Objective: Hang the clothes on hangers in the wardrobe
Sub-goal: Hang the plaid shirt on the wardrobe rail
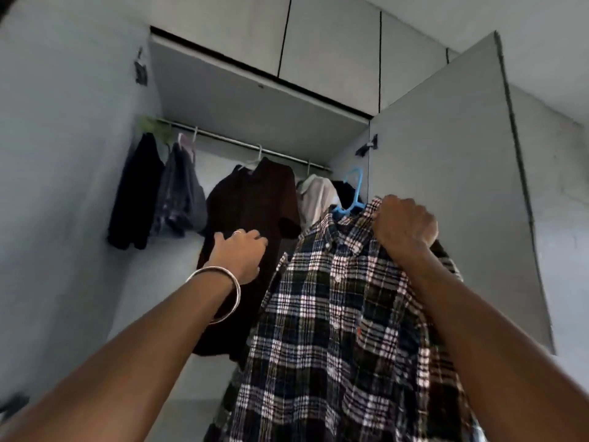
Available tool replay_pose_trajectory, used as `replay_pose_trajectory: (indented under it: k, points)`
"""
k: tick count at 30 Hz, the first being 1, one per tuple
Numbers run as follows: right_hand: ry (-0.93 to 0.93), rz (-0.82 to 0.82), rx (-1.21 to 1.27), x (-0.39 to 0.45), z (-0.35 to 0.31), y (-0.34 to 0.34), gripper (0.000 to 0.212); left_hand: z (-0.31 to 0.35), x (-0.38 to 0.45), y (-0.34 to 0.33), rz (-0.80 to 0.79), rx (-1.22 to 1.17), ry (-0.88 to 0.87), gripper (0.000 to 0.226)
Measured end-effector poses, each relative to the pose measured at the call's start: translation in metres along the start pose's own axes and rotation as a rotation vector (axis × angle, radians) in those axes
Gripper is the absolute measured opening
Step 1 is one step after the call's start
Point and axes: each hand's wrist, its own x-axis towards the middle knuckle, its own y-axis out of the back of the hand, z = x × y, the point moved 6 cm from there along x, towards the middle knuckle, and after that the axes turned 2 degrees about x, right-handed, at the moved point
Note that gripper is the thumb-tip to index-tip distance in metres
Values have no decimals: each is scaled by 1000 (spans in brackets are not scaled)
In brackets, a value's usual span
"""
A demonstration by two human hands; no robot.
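While the plaid shirt [344, 314] is already on the blue hanger [352, 199], it is not yet on the rail [242, 144]: the hook sits below the rail's right end, close to the open wardrobe door [446, 186]. Right hand [404, 224] is closed in a fist around the shirt's collar and shoulder, presumably with the hanger inside the grip; can't see the fingers themselves. Left hand [240, 253] holds nothing, fingers loosely curled, reaching toward the dark brown shirt [255, 224] hanging mid-rail; whether it touches the cloth I can't tell. Step in hand, as I read it: make a gap, then hook the hanger. To do it well: left hand pushes the brown shirt leftward so there's free rail between it and the white shirt [315, 196]. Right hand lifts until the hook clears the top of the rail, then lowers it on; don't come at it from the side. Keep the grip on the collar until the hook bears weight, otherwise the shirt may slide off one arm of the hanger. Watch the door edge on the right, little room there. Further left on the rail: a grey checked garment [181, 193] and a black one [135, 196], both well clear of the target spot.
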Motion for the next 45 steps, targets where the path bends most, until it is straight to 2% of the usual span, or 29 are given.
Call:
replay_pose_trajectory:
  k: [2,3,4,6,9,11,12,14,16,18,22,28,33,37,39,42,43,45]
  points:
    - [29,17,-69,40,-26,-21,27,-1,53,-15,5,7,-24,51]
    - [42,17,-71,42,-31,-21,28,2,55,-14,5,24,-32,52]
    - [70,69,-92,67,-46,-39,29,-1,90,-27,85,53,-40,53]
    - [71,114,-125,90,-52,-42,31,-4,109,-25,114,72,-54,57]
    - [46,187,-140,137,-72,-82,31,-17,173,-50,201,94,-35,63]
    - [40,138,-138,149,-82,-99,29,-18,192,-56,195,70,-26,70]
    - [61,147,-167,167,-93,-128,29,-14,225,-74,226,79,-33,72]
    - [51,179,-122,200,-105,-160,30,-5,274,-89,296,41,-39,68]
    - [22,131,-87,215,-109,-176,29,7,301,-88,292,72,-88,59]
    - [10,177,-70,261,-126,-208,28,9,364,-106,319,162,-130,52]
    - [7,104,-22,284,-139,-242,28,11,405,-137,250,514,-207,47]
    - [36,176,34,332,-176,-284,29,-35,449,-154,397,797,-164,43]
    - [54,188,53,348,-193,-307,31,-49,438,-147,509,516,-141,35]
    - [78,205,84,369,-225,-317,31,-81,424,-118,699,176,-49,52]
    - [68,238,101,385,-234,-320,32,-86,419,-102,831,131,1,54]
    - [12,265,105,404,-240,-321,33,-98,420,-84,934,111,44,54]
    - [-3,291,96,409,-237,-321,33,-97,423,-81,956,128,55,53]
    - [49,281,124,415,-273,-332,33,-121,426,-90,921,165,94,49]
